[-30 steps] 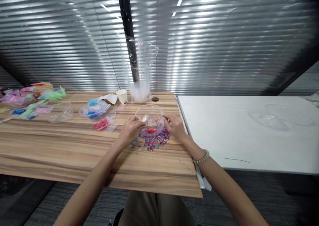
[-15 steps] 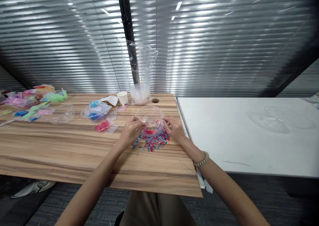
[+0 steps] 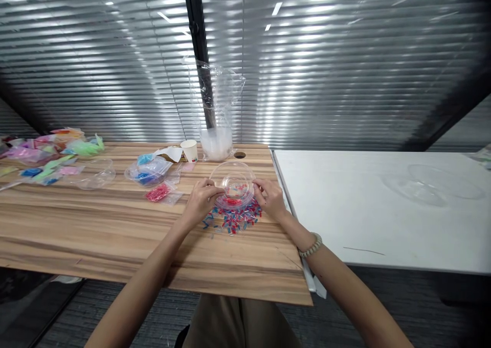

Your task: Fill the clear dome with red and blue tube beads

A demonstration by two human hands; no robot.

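Note:
A clear round plastic bowl (image 3: 221,173) is gripped at its rim by both hands, over the right end of the wooden table. My left hand (image 3: 202,199) pinches the left side of the rim. On the opposite side, the fingers of my right hand (image 3: 269,199) are closed on the rim. Small red pieces (image 3: 232,201) show in or through the bottom of the bowl; I cannot tell which. Below and in front of it lies a spread of short red, blue and clear tube-like beads (image 3: 240,220) on the wood.
Left of the bowl lie a bag of red beads (image 3: 157,192) and a clear container with blue packets (image 3: 148,173). A paper cup (image 3: 189,151) and a tall clear bag (image 3: 217,143) stand behind. Colourful packets (image 3: 42,151) cover the far left. A white table (image 3: 345,210) adjoins right.
Both hands keep their hold on the bowl, which has hardly moved. At the lower left, a shoe has slipped mostly out of sight under the table.

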